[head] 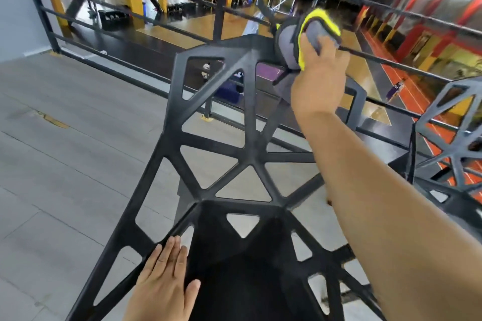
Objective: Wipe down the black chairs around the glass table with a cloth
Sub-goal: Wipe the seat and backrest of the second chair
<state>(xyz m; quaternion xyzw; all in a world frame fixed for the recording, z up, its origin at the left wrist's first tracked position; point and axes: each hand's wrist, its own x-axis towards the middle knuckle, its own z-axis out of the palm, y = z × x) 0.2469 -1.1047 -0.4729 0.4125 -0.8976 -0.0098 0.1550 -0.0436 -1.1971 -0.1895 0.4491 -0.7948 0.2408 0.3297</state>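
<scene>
A black chair (250, 148) with triangular cut-outs fills the middle of the head view, its backrest reaching away from me. My right hand (317, 86) is stretched to the backrest's top right corner and grips a grey cloth with a yellow edge (307, 34), pressed against the top rail. My left hand (163, 281) lies flat, fingers together, on the left edge of the chair's seat near the bottom of the view. The glass table is not in view.
A second black chair (451, 143) stands at the right edge. A black metal railing (146, 31) runs behind the chairs at the edge of a grey tiled floor (65, 164). Beyond it, far below, lies a sports hall with people.
</scene>
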